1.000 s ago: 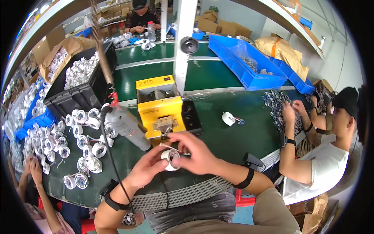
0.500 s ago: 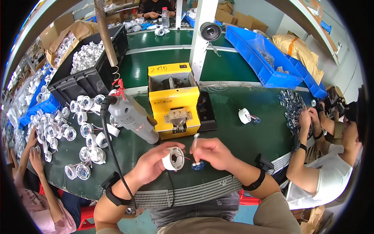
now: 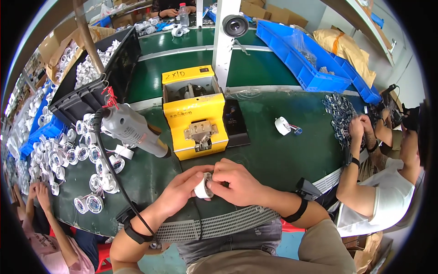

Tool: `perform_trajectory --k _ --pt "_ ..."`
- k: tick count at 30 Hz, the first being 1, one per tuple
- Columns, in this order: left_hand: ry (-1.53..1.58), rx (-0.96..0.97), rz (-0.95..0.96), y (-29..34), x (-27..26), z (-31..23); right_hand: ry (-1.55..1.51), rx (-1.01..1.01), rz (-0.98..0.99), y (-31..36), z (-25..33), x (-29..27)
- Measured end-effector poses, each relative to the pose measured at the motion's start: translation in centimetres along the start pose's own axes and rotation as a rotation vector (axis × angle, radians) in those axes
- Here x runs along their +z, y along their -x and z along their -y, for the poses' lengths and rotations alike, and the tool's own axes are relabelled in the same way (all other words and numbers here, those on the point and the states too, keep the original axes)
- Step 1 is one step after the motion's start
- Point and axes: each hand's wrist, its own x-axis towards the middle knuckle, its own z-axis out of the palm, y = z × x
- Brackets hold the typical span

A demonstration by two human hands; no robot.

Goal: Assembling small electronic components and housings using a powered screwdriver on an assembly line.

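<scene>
My left hand (image 3: 179,191) is closed around a small round white plastic housing (image 3: 200,191), held just above the near part of the green bench. Against the housing's open side, my right hand (image 3: 239,183) has its fingers bent in and its thumb toward the rim. Whatever those fingers pinch is hidden behind them. Just beyond my hands stands a yellow machine (image 3: 194,119) with a metal fixture on its front. To its left a grey electric screwdriver (image 3: 132,132) hangs tilted from a spring.
Many white housings with boards (image 3: 95,203) lie at left, beside a black crate (image 3: 84,102) of white parts. One housing (image 3: 282,126) with a wired board sits right of the machine. Blue bins (image 3: 303,68) stand far right, near a pile of boards (image 3: 337,116). Co-workers sit at both sides.
My right hand has moved left to the housing; the blue board and white stick-like piece at its fingers are now out of sight. The housing has turned. The head view has shifted slightly.
</scene>
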Motion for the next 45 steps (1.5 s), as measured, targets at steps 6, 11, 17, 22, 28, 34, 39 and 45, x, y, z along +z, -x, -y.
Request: perform_trajectory --k 6,11,17,22,28,34,39,45 --pt "0.166 0.070 0.016 0.2 -0.3 -0.1 -0.059 0.117 -0.100 0.2 1.0 -0.1" --pt "0.220 0.201 -0.062 0.3 -0.4 0.1 0.085 0.099 -0.288 -0.2 1.1 -1.6" --pt "0.196 0.391 -0.110 0.4 -0.3 0.4 -0.261 0.261 -0.115 0.4 1.3 -3.0" --pt "0.191 0.382 0.088 0.6 0.0 -0.3 -0.573 0.160 -0.136 0.1 0.3 -1.4" --pt "0.225 0.374 0.234 0.3 0.3 0.6 -0.555 0.113 -0.262 0.3 1.0 -0.6" --pt "0.250 0.409 0.231 0.0 0.4 1.3 -0.368 0.074 -0.293 0.4 0.8 -0.1" --pt "0.253 0.447 0.248 0.1 0.5 1.3 -0.079 -0.035 -0.345 0.2 1.1 -0.3" --pt "0.205 0.504 0.260 0.1 1.0 1.4 -0.388 0.028 -0.494 -0.5 1.3 1.3"
